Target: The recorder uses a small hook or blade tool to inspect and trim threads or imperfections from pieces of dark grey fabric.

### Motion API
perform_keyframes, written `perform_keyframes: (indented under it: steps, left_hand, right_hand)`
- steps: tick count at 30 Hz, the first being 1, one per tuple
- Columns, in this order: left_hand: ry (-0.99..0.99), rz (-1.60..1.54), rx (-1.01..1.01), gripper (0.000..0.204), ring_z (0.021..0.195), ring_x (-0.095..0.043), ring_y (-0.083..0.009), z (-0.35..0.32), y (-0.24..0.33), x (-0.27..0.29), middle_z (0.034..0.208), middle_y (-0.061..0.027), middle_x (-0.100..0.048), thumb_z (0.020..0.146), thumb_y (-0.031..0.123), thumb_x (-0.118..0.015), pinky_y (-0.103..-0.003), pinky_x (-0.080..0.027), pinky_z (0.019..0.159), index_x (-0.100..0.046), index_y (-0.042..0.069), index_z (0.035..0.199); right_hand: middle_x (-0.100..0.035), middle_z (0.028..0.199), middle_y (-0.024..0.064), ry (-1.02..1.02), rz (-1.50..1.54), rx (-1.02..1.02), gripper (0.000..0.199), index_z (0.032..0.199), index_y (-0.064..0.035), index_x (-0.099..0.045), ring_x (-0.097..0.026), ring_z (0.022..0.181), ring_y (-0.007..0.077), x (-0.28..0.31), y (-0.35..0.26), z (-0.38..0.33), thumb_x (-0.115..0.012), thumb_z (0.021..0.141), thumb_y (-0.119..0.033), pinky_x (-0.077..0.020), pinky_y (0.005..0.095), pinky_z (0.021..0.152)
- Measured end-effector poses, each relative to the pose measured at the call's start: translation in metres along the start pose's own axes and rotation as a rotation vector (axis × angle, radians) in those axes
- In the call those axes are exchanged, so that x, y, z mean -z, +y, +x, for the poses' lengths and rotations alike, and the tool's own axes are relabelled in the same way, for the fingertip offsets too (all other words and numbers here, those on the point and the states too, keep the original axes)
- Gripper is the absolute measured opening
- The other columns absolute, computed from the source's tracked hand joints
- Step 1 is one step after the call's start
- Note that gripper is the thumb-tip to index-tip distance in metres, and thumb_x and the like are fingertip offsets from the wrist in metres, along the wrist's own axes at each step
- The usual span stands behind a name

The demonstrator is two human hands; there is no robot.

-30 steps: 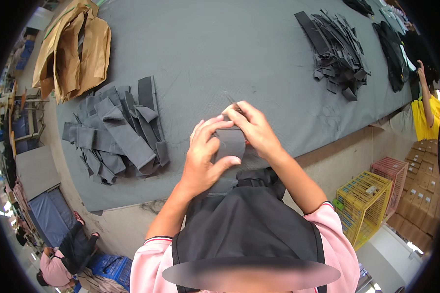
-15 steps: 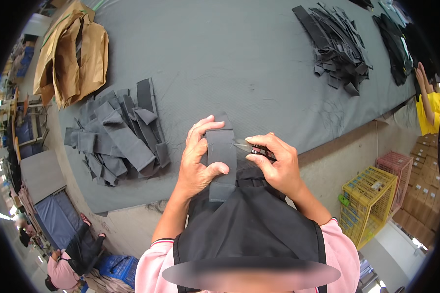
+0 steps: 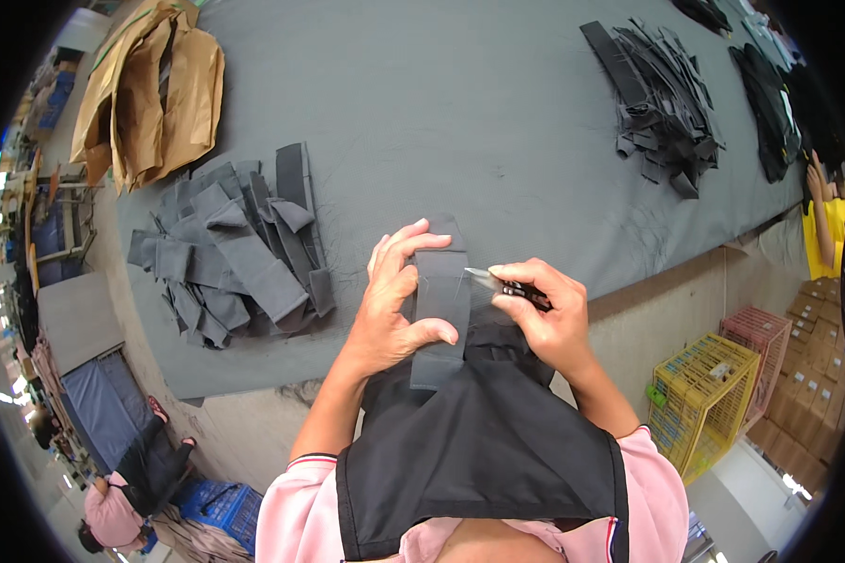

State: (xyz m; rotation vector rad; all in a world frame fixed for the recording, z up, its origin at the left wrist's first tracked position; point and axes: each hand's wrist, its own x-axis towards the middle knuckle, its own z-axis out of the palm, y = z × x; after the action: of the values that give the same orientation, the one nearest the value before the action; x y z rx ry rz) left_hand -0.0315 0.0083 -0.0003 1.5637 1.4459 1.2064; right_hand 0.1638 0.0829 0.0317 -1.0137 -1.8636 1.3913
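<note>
A grey fabric strip (image 3: pixel 441 296) with stitched seams lies under my left hand (image 3: pixel 380 314) at the table's near edge. Its lower end hangs over the black apron (image 3: pixel 479 450). Fingertips at the top and the thumb lower down grip the strip, leaving its middle exposed; a loose pale thread shows there. My right hand (image 3: pixel 556 319) pinches a pair of black-handled thread snips (image 3: pixel 526 293). Their metal tips point left and meet the strip's right edge; whether the blades are parted is too small to tell.
Left of my hands, a heap of grey strips (image 3: pixel 239 253) lies on the grey-covered table (image 3: pixel 422 113). A brown paper bag (image 3: pixel 145 103) stands behind it. Another strip pile (image 3: pixel 667 103) is far right. Yellow crate (image 3: pixel 704 399) and pink crate (image 3: pixel 759 338) stand below. A yellow-sleeved co-worker (image 3: pixel 828 235) is far right.
The whole view has shifted a little, so hands and strip sit slightly further right. The snips' tips stay at the strip's right edge. Both grips look the same.
</note>
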Motion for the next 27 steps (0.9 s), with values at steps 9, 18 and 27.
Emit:
perform_keyframes:
  steps: [9, 18, 27]
  left_hand:
    - [-0.107, 0.030, -0.063, 0.065, 0.133, -0.030, -0.0348, -0.001, 0.000, 0.002, 0.130, -0.0100, -0.048, 0.055, 0.055, -0.078, -0.061, -0.013, 0.105, -0.041, 0.006, 0.075]
    - [-0.087, 0.024, -0.034, 0.066, 0.134, -0.029, -0.0353, 0.001, 0.002, 0.003, 0.132, -0.0106, -0.047, 0.055, 0.054, -0.079, -0.061, -0.013, 0.106, -0.041, 0.005, 0.077]
    - [0.399, -0.549, 0.558, 0.025, 0.112, -0.047, -0.0189, 0.023, -0.017, 0.004, 0.121, -0.0095, -0.053, 0.085, 0.022, -0.066, -0.031, -0.038, 0.092, -0.056, 0.000, 0.077]
  right_hand:
    - [-0.049, 0.079, 0.0058, -0.172, -0.144, 0.137, 0.025, 0.093, -0.0024, -0.064, -0.049, 0.065, 0.0136, -0.004, -0.008, 0.014, -0.072, 0.070, -0.004, -0.0411, 0.0256, 0.053]
    - [-0.048, 0.072, 0.0059, 0.086, -0.283, 0.340, 0.019, 0.087, -0.0034, -0.064, -0.050, 0.054, 0.0160, -0.012, -0.001, 0.010, -0.072, 0.070, -0.003, -0.0401, 0.0287, 0.046]
    - [-0.044, 0.082, 0.0013, 0.136, 0.310, -0.214, 0.023, 0.094, -0.0038, -0.062, -0.046, 0.067, 0.0065, -0.015, 0.007, 0.015, -0.070, 0.073, 0.001, -0.0408, 0.0217, 0.057]
